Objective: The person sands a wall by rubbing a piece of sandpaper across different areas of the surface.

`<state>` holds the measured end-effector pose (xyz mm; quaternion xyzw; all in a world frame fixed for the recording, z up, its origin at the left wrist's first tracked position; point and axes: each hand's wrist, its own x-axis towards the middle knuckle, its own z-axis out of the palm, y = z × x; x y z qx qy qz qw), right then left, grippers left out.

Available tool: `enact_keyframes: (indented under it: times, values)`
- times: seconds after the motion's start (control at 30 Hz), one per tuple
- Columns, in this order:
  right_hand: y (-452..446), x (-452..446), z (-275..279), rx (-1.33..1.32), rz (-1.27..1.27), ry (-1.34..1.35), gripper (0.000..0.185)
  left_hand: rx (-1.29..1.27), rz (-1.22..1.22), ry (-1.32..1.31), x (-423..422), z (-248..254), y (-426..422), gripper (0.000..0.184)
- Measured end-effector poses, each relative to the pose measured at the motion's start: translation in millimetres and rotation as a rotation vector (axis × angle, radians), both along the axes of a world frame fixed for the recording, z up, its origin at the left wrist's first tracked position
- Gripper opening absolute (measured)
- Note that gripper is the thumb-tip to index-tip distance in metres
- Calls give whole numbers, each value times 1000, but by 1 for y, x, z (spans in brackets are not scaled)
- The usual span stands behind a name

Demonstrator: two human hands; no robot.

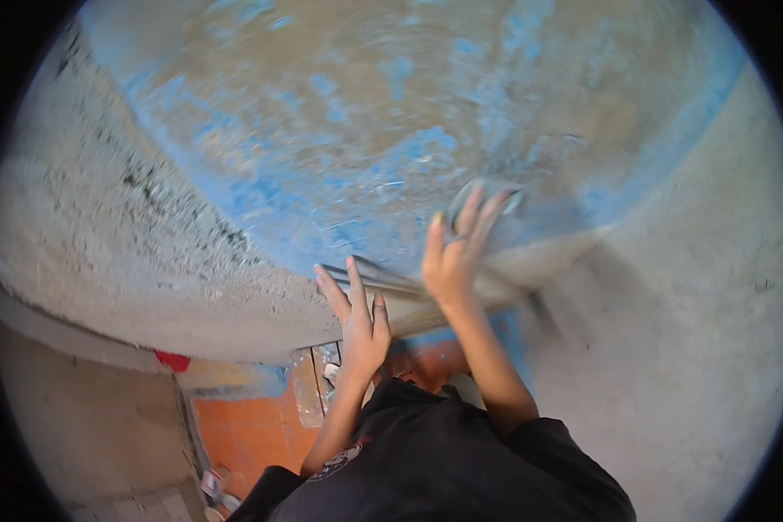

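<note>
My right hand [452, 261] presses a flat grey-green piece [506, 202] against the wall surface [322, 157], which is patchy with blue paint and grey-brown bare areas. Motion blurs that hand and the piece, so its exact kind is hard to make out. Near the lower edge of the painted area, my left hand [362, 335] has its fingers apart and holds nothing. Its fingertips lie at the edge, by dark streaks or shadows; whether they touch it, I cannot tell.
Rough, pitted grey concrete [122, 200] borders the paint on the left, and smoother grey plaster [670, 348] on the right. Below are orange floor tiles [244, 431], a paint-splashed plank [307, 391], a small red item [173, 360] and some containers [213, 487].
</note>
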<state>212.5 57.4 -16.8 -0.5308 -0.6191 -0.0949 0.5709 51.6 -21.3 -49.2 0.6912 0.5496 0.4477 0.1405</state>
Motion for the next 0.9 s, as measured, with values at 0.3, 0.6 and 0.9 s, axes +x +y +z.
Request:
enact_keyframes:
  times: [0.3,0.6,0.9]
  values:
    - [8,92,-43,-100,-101,488,80,1,-57,-63,22,3,5,72]
    - [-11,43,-90,-157,-1,294,80,38,-36,138,70,3,18,79]
    - [17,126,-79,-106,-52,625,82,113,-6,201,141,6,35,82]
